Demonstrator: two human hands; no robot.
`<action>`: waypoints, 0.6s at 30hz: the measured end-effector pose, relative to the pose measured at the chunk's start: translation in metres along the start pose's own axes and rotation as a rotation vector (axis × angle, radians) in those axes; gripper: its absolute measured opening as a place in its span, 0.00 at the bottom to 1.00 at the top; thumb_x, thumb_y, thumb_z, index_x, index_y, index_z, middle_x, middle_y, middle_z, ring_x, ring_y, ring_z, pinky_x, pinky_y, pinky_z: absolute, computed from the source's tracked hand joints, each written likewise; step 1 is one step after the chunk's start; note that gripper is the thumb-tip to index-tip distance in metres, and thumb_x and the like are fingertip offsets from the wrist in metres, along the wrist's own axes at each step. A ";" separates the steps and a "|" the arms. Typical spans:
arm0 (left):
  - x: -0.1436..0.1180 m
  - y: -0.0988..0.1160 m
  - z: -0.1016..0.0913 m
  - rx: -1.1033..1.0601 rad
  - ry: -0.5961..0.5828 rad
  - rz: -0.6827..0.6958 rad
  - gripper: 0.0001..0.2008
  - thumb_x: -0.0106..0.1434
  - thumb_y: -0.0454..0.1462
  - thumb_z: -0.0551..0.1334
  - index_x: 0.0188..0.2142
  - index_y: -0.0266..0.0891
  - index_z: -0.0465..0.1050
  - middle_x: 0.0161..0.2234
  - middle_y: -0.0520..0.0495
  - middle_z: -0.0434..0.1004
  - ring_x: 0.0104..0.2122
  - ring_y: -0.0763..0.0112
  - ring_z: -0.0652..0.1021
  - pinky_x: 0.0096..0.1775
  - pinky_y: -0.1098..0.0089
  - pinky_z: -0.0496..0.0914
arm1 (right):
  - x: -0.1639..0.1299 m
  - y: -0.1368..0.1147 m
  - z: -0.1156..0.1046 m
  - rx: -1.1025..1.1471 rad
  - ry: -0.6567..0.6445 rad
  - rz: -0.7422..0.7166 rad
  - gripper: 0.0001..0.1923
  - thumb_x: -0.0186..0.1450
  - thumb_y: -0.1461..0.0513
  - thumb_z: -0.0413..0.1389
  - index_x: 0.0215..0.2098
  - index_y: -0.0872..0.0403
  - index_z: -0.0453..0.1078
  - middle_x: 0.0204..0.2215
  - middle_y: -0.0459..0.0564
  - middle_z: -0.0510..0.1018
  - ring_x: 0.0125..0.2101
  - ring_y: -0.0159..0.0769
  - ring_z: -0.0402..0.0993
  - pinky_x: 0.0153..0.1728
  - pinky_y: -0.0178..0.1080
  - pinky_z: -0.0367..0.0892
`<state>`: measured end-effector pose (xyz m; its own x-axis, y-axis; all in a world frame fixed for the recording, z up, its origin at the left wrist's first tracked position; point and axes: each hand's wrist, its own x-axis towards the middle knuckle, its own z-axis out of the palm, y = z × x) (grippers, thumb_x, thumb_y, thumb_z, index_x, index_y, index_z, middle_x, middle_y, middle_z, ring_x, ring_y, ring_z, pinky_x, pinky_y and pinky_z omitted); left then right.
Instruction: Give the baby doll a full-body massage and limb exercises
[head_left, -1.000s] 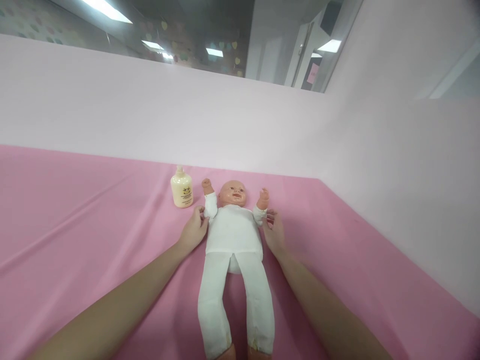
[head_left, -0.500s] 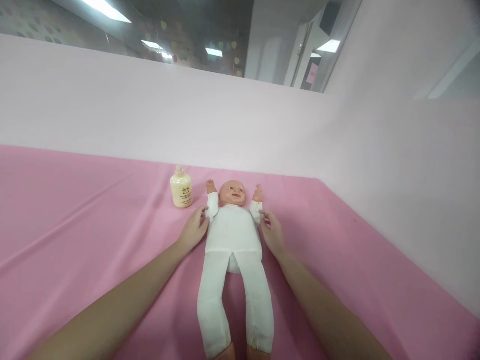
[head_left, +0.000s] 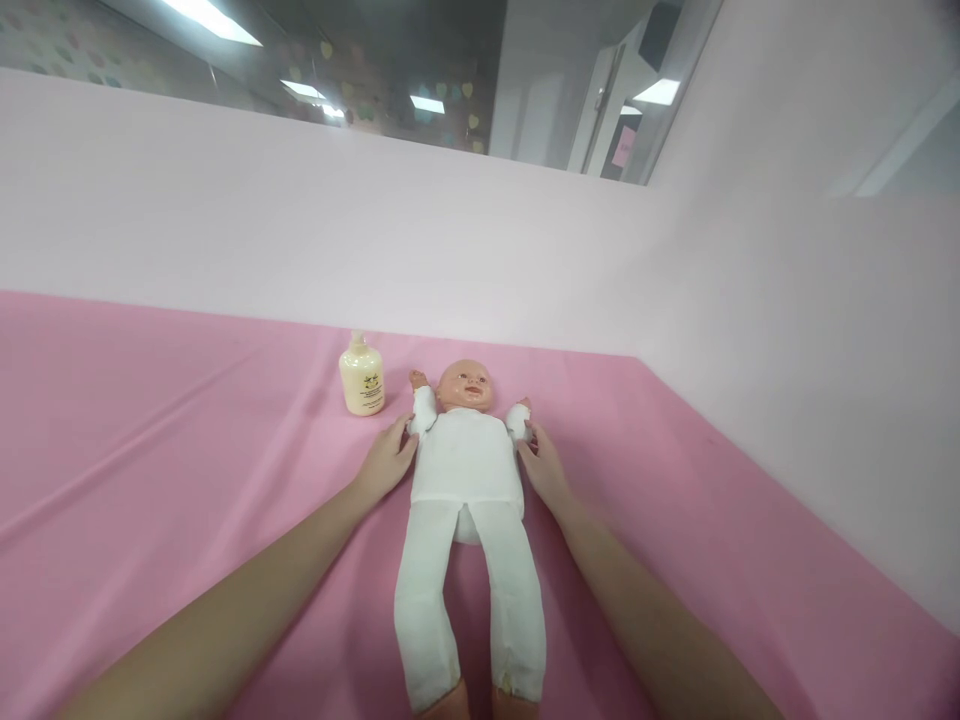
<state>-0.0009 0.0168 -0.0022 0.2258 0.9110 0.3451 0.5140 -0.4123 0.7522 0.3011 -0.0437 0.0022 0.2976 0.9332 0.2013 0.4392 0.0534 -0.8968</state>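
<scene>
A baby doll (head_left: 466,455) with a white cloth body lies on its back, head at the far end, its feet cut off by the lower edge of the view. Its arms are bent upward beside the head. My left hand (head_left: 388,458) has its fingers curled on the doll's arm at the left, near the elbow. On the other side, my right hand (head_left: 545,467) grips the doll's right-side arm, thumb and fingers around the white sleeve part. Some fingertips are hidden behind the arms.
A cream pump bottle (head_left: 363,378) stands left of the doll's head. Pink sheeting (head_left: 187,420) covers the surface, with folds at the left. A white wall (head_left: 315,230) rises behind it and along the right, with a glass window (head_left: 420,60) above.
The doll's right-side arm has tipped outward and its hand sits lower. The left-side arm has tilted slightly outward too. My hands have barely shifted.
</scene>
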 end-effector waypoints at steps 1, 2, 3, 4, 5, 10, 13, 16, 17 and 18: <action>0.000 0.001 -0.001 -0.004 -0.003 -0.001 0.22 0.67 0.42 0.52 0.59 0.40 0.64 0.53 0.41 0.74 0.50 0.57 0.75 0.52 0.57 0.68 | 0.000 -0.001 0.000 0.008 0.000 0.004 0.28 0.63 0.55 0.52 0.61 0.50 0.62 0.58 0.53 0.70 0.55 0.45 0.69 0.56 0.50 0.64; 0.000 0.003 -0.001 -0.008 -0.009 0.000 0.22 0.67 0.42 0.52 0.58 0.40 0.65 0.52 0.42 0.75 0.49 0.57 0.75 0.51 0.57 0.68 | -0.001 -0.001 0.000 0.019 0.000 0.007 0.27 0.63 0.55 0.52 0.60 0.50 0.62 0.57 0.53 0.71 0.54 0.45 0.70 0.56 0.50 0.64; 0.000 0.004 -0.002 -0.012 -0.018 0.004 0.21 0.67 0.42 0.52 0.57 0.40 0.66 0.50 0.42 0.76 0.48 0.57 0.76 0.51 0.57 0.68 | -0.001 -0.002 0.000 0.031 0.003 0.011 0.26 0.64 0.54 0.52 0.60 0.49 0.63 0.56 0.53 0.72 0.53 0.45 0.71 0.56 0.50 0.65; -0.001 0.005 -0.002 -0.019 -0.026 0.008 0.20 0.67 0.43 0.52 0.55 0.41 0.67 0.49 0.43 0.77 0.47 0.57 0.76 0.50 0.57 0.68 | -0.001 -0.002 0.000 0.046 0.008 0.012 0.26 0.63 0.54 0.53 0.59 0.49 0.64 0.55 0.53 0.73 0.52 0.45 0.72 0.55 0.50 0.65; -0.001 0.006 -0.003 -0.030 -0.032 0.011 0.19 0.67 0.43 0.52 0.54 0.41 0.69 0.48 0.43 0.77 0.46 0.57 0.76 0.50 0.58 0.68 | -0.001 -0.002 0.000 0.068 0.013 0.012 0.25 0.63 0.53 0.53 0.58 0.50 0.64 0.54 0.53 0.73 0.51 0.45 0.72 0.54 0.49 0.66; -0.001 0.005 -0.001 -0.234 -0.022 -0.061 0.21 0.65 0.46 0.56 0.54 0.41 0.69 0.51 0.44 0.76 0.48 0.57 0.76 0.50 0.59 0.68 | 0.002 0.002 0.003 0.244 0.058 -0.044 0.28 0.58 0.56 0.60 0.55 0.51 0.61 0.53 0.56 0.74 0.51 0.43 0.73 0.52 0.48 0.68; 0.001 0.004 0.001 -0.441 0.009 -0.119 0.23 0.62 0.47 0.59 0.55 0.41 0.67 0.55 0.42 0.73 0.49 0.58 0.75 0.51 0.59 0.67 | 0.005 0.003 0.003 0.355 0.069 -0.073 0.34 0.55 0.59 0.63 0.58 0.47 0.58 0.55 0.54 0.72 0.51 0.43 0.72 0.51 0.49 0.68; 0.004 0.003 0.001 -0.544 0.058 -0.138 0.23 0.57 0.44 0.64 0.51 0.40 0.68 0.52 0.41 0.74 0.48 0.59 0.76 0.50 0.59 0.67 | 0.007 0.003 0.003 0.473 0.025 -0.066 0.30 0.53 0.62 0.63 0.54 0.46 0.63 0.52 0.50 0.76 0.49 0.41 0.74 0.50 0.47 0.69; 0.004 0.003 0.001 -0.553 0.074 -0.133 0.22 0.55 0.42 0.65 0.49 0.39 0.69 0.50 0.42 0.76 0.47 0.59 0.76 0.50 0.59 0.68 | 0.007 0.004 0.003 0.509 0.009 -0.060 0.26 0.52 0.63 0.62 0.49 0.47 0.67 0.48 0.49 0.78 0.46 0.41 0.75 0.49 0.46 0.69; 0.005 0.003 0.001 -0.555 0.087 -0.124 0.19 0.53 0.40 0.65 0.45 0.39 0.69 0.47 0.43 0.77 0.45 0.60 0.76 0.48 0.60 0.68 | 0.007 0.004 0.003 0.537 -0.001 -0.053 0.20 0.51 0.63 0.62 0.43 0.48 0.69 0.44 0.48 0.79 0.43 0.41 0.76 0.47 0.45 0.70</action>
<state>0.0024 0.0201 0.0009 0.1106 0.9585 0.2628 0.0158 -0.2661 0.9638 0.3025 -0.0355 -0.0014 0.2861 0.9246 0.2514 -0.0420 0.2742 -0.9607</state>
